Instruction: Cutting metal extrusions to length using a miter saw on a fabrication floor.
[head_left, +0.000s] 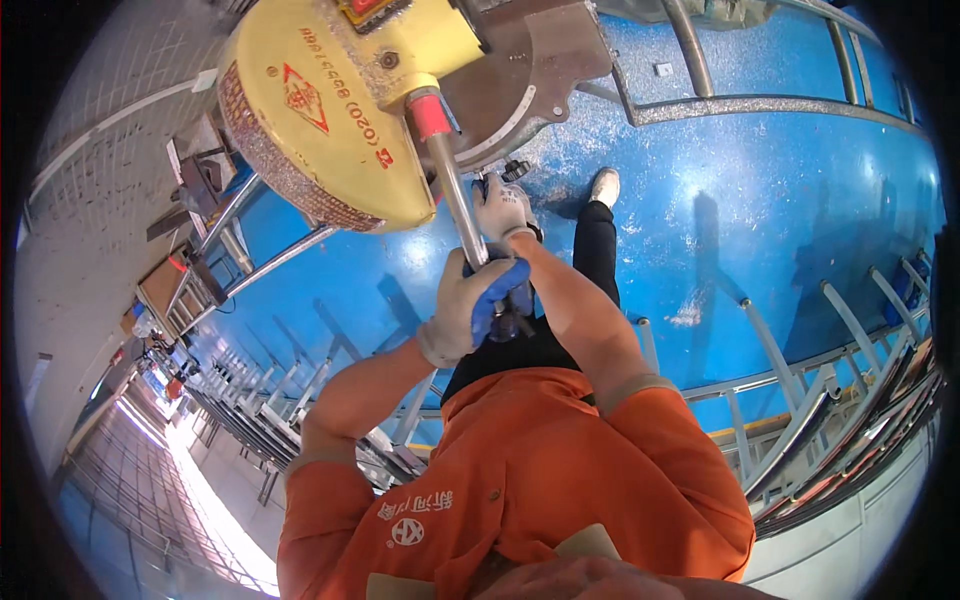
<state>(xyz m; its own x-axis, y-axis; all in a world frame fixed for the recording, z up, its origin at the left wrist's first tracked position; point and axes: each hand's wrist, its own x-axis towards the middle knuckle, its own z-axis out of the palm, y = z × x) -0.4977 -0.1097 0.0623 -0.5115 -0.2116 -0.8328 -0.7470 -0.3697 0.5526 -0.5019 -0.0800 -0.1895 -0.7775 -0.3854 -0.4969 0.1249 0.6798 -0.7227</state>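
Note:
A yellow mitre saw [340, 120] with a rounded, dust-covered guard fills the upper left. From it a metal handle bar [457, 195] with a red collar slants down toward me. My left hand [472, 300], in a grey and blue glove, is closed round the bar's lower end, by a dark grip. Beyond it, my right hand [503, 210], also gloved, reaches to the front edge of the saw's round brown base [530, 75]. Its fingers are bent beside a black knob [516, 170]. The bar and the base partly hide what they hold.
A metal frame [760, 106] stands at the upper right over the blue floor [680, 260], which is strewn with shavings. Long profiles lie on a rack [840, 440] at the lower right. Metal stands [250, 270] are at the left. My shoe [605, 187] is near the base.

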